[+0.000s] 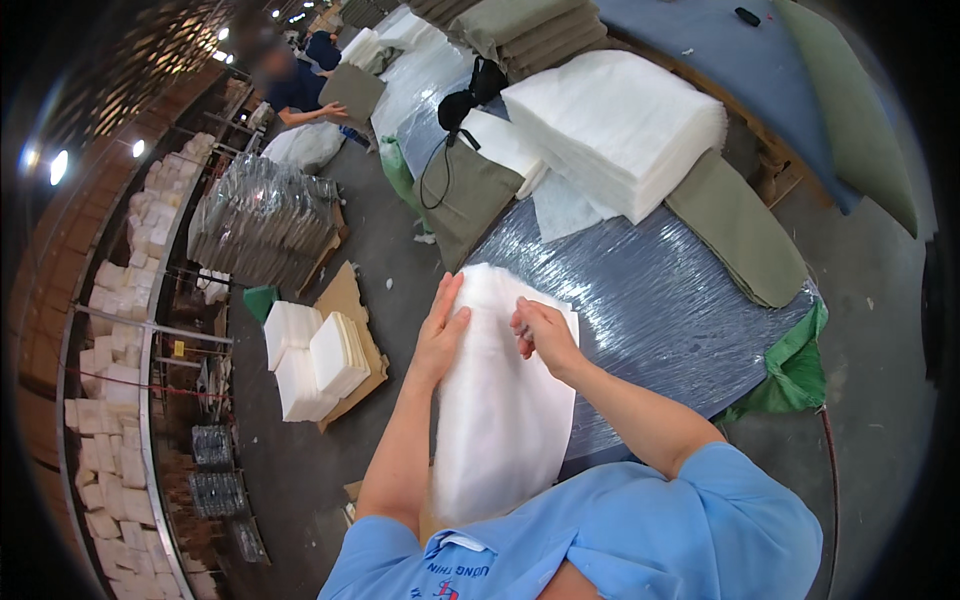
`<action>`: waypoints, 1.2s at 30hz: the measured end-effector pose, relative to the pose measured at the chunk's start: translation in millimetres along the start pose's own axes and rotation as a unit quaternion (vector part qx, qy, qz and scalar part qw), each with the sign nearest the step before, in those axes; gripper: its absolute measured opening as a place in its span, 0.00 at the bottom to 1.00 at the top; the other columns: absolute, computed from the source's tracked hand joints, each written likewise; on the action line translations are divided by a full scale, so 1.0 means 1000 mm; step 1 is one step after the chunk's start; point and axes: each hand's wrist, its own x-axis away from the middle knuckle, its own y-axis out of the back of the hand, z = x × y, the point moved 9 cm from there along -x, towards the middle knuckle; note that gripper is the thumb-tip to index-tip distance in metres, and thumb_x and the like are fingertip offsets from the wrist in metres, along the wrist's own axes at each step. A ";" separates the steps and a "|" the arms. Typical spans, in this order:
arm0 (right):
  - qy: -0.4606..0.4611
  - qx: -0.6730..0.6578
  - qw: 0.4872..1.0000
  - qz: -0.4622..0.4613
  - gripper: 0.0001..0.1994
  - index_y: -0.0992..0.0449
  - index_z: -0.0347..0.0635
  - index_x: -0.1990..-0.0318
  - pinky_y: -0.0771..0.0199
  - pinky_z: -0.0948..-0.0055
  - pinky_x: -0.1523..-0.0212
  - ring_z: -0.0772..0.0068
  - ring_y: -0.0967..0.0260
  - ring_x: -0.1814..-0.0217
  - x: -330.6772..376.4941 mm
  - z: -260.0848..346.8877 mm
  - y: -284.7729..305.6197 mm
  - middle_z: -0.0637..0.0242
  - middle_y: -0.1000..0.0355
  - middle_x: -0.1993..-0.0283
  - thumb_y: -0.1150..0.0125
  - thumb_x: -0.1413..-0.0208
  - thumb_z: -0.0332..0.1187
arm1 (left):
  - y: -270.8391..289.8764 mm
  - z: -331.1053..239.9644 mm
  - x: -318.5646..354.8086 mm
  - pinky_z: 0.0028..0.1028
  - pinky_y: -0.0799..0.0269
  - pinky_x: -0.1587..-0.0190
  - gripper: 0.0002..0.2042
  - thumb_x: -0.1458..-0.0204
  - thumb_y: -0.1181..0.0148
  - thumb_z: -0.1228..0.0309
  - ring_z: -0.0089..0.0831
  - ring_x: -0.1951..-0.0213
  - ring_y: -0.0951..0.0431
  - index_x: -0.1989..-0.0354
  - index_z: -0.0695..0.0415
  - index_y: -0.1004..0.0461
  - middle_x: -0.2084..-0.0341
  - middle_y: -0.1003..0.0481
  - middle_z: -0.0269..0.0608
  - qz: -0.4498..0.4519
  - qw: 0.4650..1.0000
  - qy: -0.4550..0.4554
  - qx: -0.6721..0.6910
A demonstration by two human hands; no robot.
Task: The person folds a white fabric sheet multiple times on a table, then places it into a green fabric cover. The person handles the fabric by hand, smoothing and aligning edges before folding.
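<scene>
A soft white padding piece [505, 410] lies lengthwise in front of me, its near end close to my blue shirt. A flat white sheet edge shows along its right side. My left hand [438, 335] rests against the upper left edge of the padding, fingers stretched out and thumb on top. Over the upper right part of the padding is my right hand [542, 338], its fingers curled and pressed together. Whatever is between those fingertips, if anything, is too small to tell. The plastic-wrapped table [670, 330] lies under and beyond the padding.
A tall stack of white batting [620, 130] stands farther back, beside a folded olive cover [740, 230]. An olive bag [475, 200] with a black cord lies left of it. White foam blocks [310, 360] sit on cardboard at left. Another person [305, 90] handles an olive piece.
</scene>
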 end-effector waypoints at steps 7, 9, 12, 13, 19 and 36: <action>0.103 0.254 0.960 -0.055 0.23 0.25 0.37 0.66 0.29 0.52 0.61 0.46 0.25 0.65 -0.016 0.032 -0.022 0.49 0.25 0.69 0.50 0.26 0.49 | -0.032 -0.031 -0.020 0.40 0.48 0.23 0.29 0.41 0.40 0.72 0.47 0.20 0.49 0.28 0.44 0.29 0.19 0.54 0.50 0.043 0.970 -0.050 -0.235; 0.123 0.246 0.959 -0.071 0.22 0.26 0.38 0.66 0.30 0.51 0.61 0.42 0.25 0.65 -0.021 0.032 -0.016 0.45 0.24 0.68 0.51 0.26 0.48 | -0.040 -0.037 -0.020 0.40 0.45 0.25 0.30 0.43 0.41 0.73 0.48 0.20 0.49 0.28 0.43 0.28 0.19 0.54 0.50 0.046 0.962 -0.051 -0.265; 0.079 0.292 0.951 -0.058 0.21 0.25 0.38 0.65 0.28 0.48 0.60 0.40 0.24 0.62 -0.022 0.009 -0.009 0.44 0.23 0.67 0.52 0.26 0.46 | -0.042 -0.036 -0.018 0.38 0.41 0.27 0.32 0.45 0.42 0.74 0.50 0.20 0.49 0.28 0.42 0.28 0.19 0.55 0.51 0.051 0.950 -0.036 -0.305; 0.087 0.310 0.943 -0.084 0.21 0.24 0.38 0.65 0.28 0.47 0.59 0.40 0.24 0.62 -0.019 0.005 -0.005 0.44 0.23 0.66 0.52 0.26 0.45 | -0.041 -0.033 -0.017 0.37 0.40 0.27 0.32 0.45 0.42 0.74 0.50 0.21 0.49 0.28 0.41 0.28 0.19 0.56 0.52 0.053 0.947 -0.027 -0.317; -0.016 0.412 0.898 -0.155 0.20 0.25 0.36 0.67 0.27 0.49 0.57 0.39 0.24 0.60 -0.015 -0.090 0.093 0.45 0.23 0.65 0.48 0.30 0.45 | -0.038 -0.032 -0.018 0.34 0.39 0.28 0.33 0.46 0.43 0.74 0.47 0.20 0.49 0.27 0.42 0.30 0.18 0.56 0.50 0.047 0.947 -0.027 -0.316; 0.083 0.090 0.991 -0.059 0.12 0.27 0.43 0.61 0.31 0.65 0.68 0.68 0.29 0.72 -0.020 0.025 0.011 0.62 0.27 0.73 0.44 0.29 0.41 | -0.032 -0.012 -0.063 0.33 0.34 0.31 0.22 0.32 0.43 0.64 0.41 0.29 0.31 0.30 0.50 0.27 0.31 0.30 0.53 0.000 0.978 -0.010 -0.210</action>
